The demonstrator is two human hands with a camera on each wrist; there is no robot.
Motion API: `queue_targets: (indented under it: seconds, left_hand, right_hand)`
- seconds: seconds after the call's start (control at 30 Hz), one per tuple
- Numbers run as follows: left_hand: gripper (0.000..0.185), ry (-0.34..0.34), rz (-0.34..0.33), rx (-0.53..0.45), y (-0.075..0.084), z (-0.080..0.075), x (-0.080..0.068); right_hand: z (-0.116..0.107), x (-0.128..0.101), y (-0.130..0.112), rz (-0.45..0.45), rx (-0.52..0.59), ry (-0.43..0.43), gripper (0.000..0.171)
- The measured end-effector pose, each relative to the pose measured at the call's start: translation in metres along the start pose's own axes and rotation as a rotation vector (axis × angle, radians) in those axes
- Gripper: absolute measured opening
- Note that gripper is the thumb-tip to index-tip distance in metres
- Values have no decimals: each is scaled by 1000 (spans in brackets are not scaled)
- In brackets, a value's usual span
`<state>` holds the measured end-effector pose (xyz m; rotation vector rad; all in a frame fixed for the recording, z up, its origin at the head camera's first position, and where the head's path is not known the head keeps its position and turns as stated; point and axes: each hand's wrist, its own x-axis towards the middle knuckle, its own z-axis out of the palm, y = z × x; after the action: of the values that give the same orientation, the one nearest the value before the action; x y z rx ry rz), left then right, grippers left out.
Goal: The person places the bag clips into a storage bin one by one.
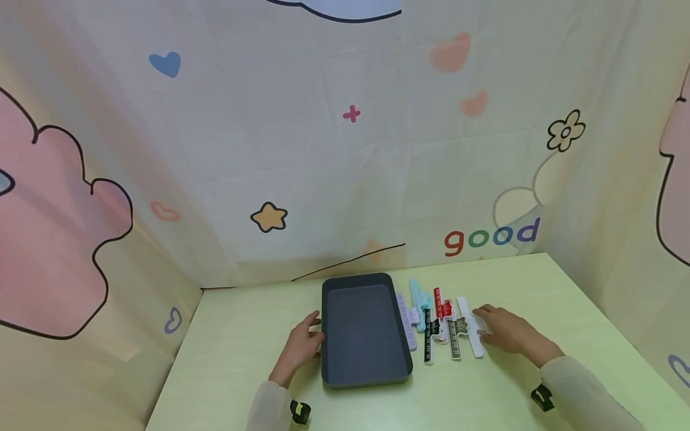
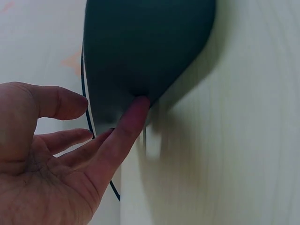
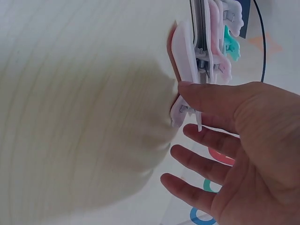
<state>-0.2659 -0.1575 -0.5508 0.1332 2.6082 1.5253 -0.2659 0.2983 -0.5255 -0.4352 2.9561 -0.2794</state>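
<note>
Nothing lies in the dark grey rectangular plastic tray (image 1: 364, 371) yet; its smooth matte floor is bare, so by my reading the gathering of the clips has not begun and all of it remains. The left hand (image 1: 302, 347) sits against the tray's left wall, fingers spread and nearly straight, one fingertip (image 2: 138, 104) touching the rounded outer side, gripping nothing. Just right of the tray, between the two hands, a row of long, flat plastic sealing clips lies side by side on the pale green wood-grain tabletop (image 1: 242, 335): a lilac one (image 1: 406, 320) nearest the tray, then a mint-green one (image 1: 419, 302), a black one (image 1: 428, 341), a red one (image 1: 439, 305), a dark patterned one (image 1: 455, 341) and a glossy white one (image 1: 469, 335). The right hand (image 1: 504, 329) rests at the white clip's outer edge, fingers loose and apart, thumb (image 3: 211, 101) pressing its side; it touches the clip without lifting it.
</note>
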Motion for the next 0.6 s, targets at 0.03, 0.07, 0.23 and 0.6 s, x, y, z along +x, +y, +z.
queue_targets:
  seconds: [0.03,0.07,0.23,0.6]
  left_hand:
    - [63,1,2,-1,0,0,0]
    - [63,2,6,0,-1,0,0]
    - [62,-9,3,10,-2,0,0]
    - [62,-4,21,30,1,-1,-2]
  right_hand:
    - [1,0,0,2,1,-1,56]
    - [2,0,0,1,1,0,57]
    - [6,1,1,-18,-4,11,57]
    - [7,0,-2,-83,-57,88,45]
